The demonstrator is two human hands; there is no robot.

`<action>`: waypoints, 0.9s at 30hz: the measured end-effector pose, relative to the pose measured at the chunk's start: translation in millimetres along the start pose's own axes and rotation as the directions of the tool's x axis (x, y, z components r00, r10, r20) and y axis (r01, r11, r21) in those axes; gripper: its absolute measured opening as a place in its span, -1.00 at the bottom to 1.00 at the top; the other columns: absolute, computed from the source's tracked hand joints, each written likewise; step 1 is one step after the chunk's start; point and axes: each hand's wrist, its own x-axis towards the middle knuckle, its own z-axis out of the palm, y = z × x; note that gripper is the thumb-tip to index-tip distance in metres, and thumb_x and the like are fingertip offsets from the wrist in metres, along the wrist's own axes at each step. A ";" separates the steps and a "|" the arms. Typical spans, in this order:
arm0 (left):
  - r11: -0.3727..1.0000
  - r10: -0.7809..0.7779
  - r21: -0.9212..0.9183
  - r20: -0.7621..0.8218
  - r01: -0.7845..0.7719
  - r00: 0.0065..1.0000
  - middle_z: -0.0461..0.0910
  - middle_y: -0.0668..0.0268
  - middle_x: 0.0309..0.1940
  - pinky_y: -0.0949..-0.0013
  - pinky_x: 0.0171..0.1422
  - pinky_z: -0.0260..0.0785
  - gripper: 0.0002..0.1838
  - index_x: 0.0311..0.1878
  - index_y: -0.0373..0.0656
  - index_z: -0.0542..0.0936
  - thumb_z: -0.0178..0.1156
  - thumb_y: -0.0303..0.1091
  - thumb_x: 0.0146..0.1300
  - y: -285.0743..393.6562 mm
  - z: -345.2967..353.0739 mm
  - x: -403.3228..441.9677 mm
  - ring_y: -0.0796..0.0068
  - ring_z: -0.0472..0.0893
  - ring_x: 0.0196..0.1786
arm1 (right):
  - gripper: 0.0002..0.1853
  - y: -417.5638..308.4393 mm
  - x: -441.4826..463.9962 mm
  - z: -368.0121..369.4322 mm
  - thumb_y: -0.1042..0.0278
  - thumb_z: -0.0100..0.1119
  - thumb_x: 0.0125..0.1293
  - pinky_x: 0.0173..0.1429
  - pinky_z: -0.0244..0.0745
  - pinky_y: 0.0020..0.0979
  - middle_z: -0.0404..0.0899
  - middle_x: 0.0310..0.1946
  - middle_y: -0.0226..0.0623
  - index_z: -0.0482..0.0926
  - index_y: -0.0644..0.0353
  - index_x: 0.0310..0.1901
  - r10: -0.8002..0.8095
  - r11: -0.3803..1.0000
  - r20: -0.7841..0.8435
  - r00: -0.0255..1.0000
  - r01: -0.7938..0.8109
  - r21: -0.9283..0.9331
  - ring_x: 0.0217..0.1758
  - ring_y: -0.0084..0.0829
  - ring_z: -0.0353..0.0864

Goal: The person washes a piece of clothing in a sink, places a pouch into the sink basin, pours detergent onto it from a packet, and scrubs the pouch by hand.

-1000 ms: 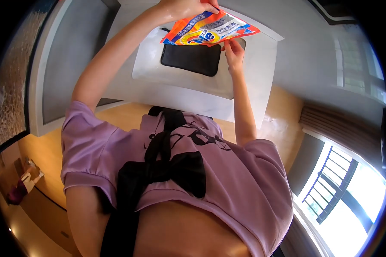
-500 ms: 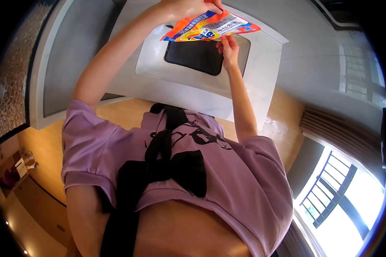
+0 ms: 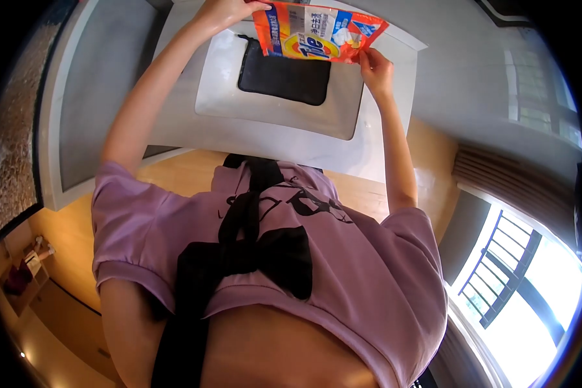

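Hanging over a white rectangular basin [image 3: 216, 94] and the flat black rounded item [image 3: 283, 79] in it, an orange-and-blue plastic detergent packet [image 3: 317, 33] is pinched at opposite ends by the left hand [image 3: 225, 13] and right hand [image 3: 377, 71], apparently so it is spread and steadied.

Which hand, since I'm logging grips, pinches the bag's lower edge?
The right hand, near its lower right corner; the left hand holds the bag at the upper left.
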 end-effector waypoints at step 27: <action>0.975 -0.058 0.200 -0.174 0.093 0.983 0.57 0.10 -0.56 0.38 -0.38 0.38 -0.89 -0.50 -0.31 0.61 0.26 -0.47 -0.16 -13.4 -27.1 -18.3 0.33 0.57 -0.50 | -0.82 -34.6 8.3 51.3 0.46 0.07 0.11 -0.33 0.43 -0.50 0.59 -0.55 -0.11 0.55 0.39 -0.31 0.040 0.999 -0.109 0.993 -0.036 0.039 -0.49 -0.41 0.61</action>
